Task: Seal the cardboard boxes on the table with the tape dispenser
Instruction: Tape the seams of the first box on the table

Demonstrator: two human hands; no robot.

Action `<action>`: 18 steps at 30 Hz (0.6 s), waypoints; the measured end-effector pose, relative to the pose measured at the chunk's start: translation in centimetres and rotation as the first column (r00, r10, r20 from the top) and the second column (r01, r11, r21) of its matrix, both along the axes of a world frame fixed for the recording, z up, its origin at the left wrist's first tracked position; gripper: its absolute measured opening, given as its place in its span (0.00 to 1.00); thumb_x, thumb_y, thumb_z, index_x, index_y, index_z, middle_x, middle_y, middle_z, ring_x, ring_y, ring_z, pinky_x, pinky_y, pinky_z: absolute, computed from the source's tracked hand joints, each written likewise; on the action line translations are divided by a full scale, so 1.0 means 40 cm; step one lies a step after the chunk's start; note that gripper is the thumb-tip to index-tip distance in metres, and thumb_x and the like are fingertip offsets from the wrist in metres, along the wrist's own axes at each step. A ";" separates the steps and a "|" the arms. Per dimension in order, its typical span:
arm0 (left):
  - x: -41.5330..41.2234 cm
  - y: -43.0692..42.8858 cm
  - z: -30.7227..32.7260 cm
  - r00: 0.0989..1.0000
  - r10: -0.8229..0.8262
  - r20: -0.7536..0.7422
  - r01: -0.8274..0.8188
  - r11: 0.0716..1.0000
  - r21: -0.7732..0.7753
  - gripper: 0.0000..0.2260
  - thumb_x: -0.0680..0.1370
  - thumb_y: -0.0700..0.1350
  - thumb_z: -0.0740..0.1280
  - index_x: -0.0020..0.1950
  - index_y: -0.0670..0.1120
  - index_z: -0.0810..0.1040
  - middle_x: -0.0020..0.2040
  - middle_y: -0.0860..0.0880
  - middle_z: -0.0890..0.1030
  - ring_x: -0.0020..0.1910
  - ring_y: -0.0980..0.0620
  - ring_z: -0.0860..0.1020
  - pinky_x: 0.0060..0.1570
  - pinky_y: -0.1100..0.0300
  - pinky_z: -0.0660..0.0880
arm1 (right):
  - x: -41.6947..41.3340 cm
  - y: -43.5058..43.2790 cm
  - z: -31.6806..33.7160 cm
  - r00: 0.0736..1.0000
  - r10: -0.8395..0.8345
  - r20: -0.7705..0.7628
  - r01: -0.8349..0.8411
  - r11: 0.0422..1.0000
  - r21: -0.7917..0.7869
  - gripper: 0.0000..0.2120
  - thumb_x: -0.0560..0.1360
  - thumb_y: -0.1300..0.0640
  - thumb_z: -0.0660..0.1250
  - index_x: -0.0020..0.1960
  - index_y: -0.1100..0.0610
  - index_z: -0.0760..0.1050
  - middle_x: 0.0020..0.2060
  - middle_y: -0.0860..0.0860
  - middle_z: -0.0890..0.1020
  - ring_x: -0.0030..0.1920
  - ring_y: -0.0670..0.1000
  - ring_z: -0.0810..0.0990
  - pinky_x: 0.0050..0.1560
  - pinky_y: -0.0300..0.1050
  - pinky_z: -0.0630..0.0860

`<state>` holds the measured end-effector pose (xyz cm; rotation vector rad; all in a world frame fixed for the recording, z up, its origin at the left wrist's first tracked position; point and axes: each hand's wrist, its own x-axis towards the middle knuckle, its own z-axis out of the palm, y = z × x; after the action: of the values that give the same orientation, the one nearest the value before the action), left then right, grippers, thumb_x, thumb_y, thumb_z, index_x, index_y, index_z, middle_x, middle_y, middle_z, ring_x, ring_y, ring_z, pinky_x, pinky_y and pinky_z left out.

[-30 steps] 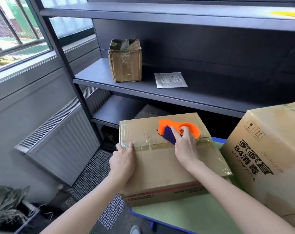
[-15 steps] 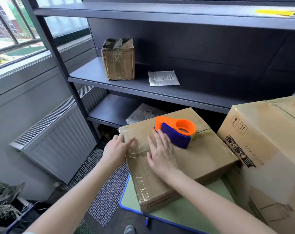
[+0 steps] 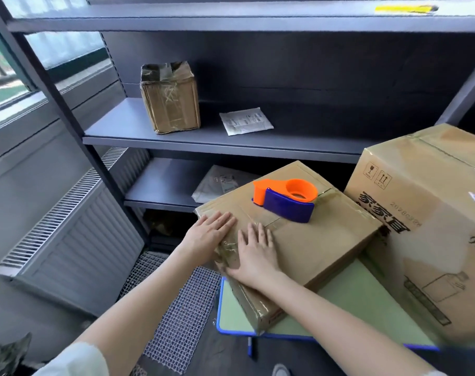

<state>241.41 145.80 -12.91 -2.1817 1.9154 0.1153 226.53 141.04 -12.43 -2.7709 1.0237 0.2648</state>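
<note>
1. Left hand (image 3: pixel 209 234): flat, palm down, fingers together, on the near-left top corner of the flat box (image 3: pixel 298 240).
2. Right hand (image 3: pixel 254 257): flat beside it, fingers slightly apart, pressing the taped seam; grips nothing.
3. Tape dispenser (image 3: pixel 286 199) sits free on the box's far side.
4. Box lies skewed on the green table (image 3: pixel 347 302), overhanging its left edge, against the large box (image 3: pixel 431 213) on the right.

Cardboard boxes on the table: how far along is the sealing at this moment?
Done: a clear tape strip runs along the smaller box's top seam, and the tape dispenser sits on that box, held by nobody. In hand: the left hand and right hand lie flat on the tape end at the box's near edge. Left: whether the large printed box needs sealing is unclear.
</note>
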 end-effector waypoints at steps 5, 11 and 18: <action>-0.030 0.022 0.023 0.998 -0.023 0.055 0.025 0.999 -0.024 0.46 0.71 0.60 0.70 0.78 0.49 0.44 0.78 0.50 0.49 0.76 0.50 0.52 0.71 0.57 0.54 | -0.015 -0.011 0.025 0.993 0.085 -0.086 -0.083 0.996 0.029 0.45 0.72 0.37 0.63 0.77 0.59 0.47 0.75 0.63 0.45 0.75 0.64 0.42 0.74 0.59 0.41; -0.139 0.071 0.022 0.990 0.002 0.140 0.004 0.999 -0.045 0.43 0.74 0.64 0.63 0.77 0.40 0.48 0.76 0.42 0.56 0.68 0.46 0.67 0.56 0.54 0.71 | -0.114 -0.040 0.025 0.964 0.265 -0.035 -0.259 0.958 0.119 0.45 0.71 0.43 0.68 0.77 0.55 0.47 0.76 0.56 0.41 0.75 0.57 0.38 0.74 0.51 0.36; -0.259 0.055 0.030 0.985 0.044 0.168 -0.043 0.999 -0.013 0.39 0.77 0.62 0.59 0.75 0.36 0.53 0.72 0.38 0.65 0.63 0.42 0.73 0.53 0.53 0.74 | -0.201 -0.135 0.052 0.950 0.302 -0.083 -0.276 0.933 0.233 0.43 0.71 0.53 0.70 0.76 0.44 0.47 0.75 0.43 0.41 0.75 0.47 0.37 0.73 0.54 0.36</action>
<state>231.04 147.98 -11.71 -2.1643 1.7808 -0.0694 218.51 135.62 -10.36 -2.7189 0.5611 0.5517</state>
